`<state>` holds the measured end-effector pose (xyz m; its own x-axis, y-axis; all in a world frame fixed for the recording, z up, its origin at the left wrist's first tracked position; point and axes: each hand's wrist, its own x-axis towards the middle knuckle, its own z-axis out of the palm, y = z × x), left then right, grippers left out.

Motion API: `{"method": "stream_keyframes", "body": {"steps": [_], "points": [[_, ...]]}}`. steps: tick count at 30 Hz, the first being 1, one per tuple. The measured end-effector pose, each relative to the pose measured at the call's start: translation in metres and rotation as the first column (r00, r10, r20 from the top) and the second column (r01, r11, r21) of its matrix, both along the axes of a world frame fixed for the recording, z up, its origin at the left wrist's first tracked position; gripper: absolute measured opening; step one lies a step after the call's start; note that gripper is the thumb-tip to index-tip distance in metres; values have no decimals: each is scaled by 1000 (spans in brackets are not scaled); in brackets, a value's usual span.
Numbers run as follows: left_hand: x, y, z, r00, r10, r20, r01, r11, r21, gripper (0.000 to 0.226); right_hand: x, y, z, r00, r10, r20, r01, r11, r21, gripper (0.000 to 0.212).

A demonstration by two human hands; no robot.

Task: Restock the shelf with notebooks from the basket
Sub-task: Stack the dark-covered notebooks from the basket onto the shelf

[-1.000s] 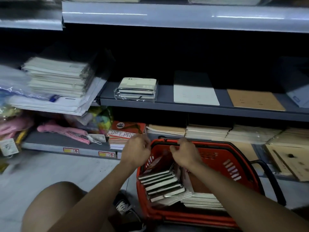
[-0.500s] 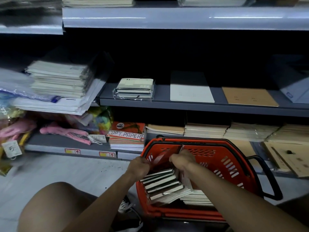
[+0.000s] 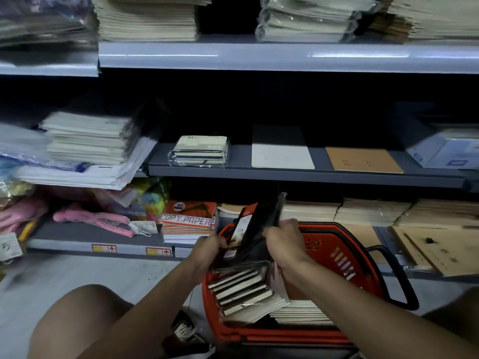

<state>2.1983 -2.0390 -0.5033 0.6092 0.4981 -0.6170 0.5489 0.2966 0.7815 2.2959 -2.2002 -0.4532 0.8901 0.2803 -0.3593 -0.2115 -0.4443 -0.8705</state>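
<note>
A: Since the shelf [image 3: 305, 174] behind the basket [image 3: 344, 257] has gaps, why lift those notebooks [image 3: 255, 229] above it?

B: To carry them up; left hand [image 3: 210, 248] and right hand [image 3: 283, 240] each clamp an edge.

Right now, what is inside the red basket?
In the red basket: a fanned row of dark-covered notebooks in plastic wrap and a flat stack of pale notebooks. Both hands lift dark wrapped notebooks above it. Whatever lies beneath them is covered.

Both forearms bare, no sleeves in view; bare knee [image 3: 85, 314]; dark shoe [image 3: 185, 330] with white laces
</note>
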Motion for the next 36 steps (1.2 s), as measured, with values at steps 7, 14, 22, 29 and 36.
{"method": "stream_keyframes", "body": {"steps": [7, 14, 22, 29, 36], "points": [[2, -3, 81, 965, -6, 263, 11, 1000, -19, 11, -23, -8, 58, 993, -44, 110, 12, 962, 272, 19], [6, 31, 127, 846, 66, 529, -122, 990, 72, 41, 9, 18, 82, 982, -30, 187, -49, 914, 402, 24], [58, 122, 137, 849, 14, 527, -300, 834, 462, 33, 87, 109, 90, 916, -35, 399, -133, 913, 385, 49], [97, 189, 119, 901, -129, 414, -262, 600, 756, 27, 134, 188, 73, 815, 6, 579, -161, 963, 216, 27], [100, 206, 99, 957, -172, 235, -148, 405, 902, 32, 141, 202, 35, 763, 184, 620, -247, 969, 16, 39]]}}
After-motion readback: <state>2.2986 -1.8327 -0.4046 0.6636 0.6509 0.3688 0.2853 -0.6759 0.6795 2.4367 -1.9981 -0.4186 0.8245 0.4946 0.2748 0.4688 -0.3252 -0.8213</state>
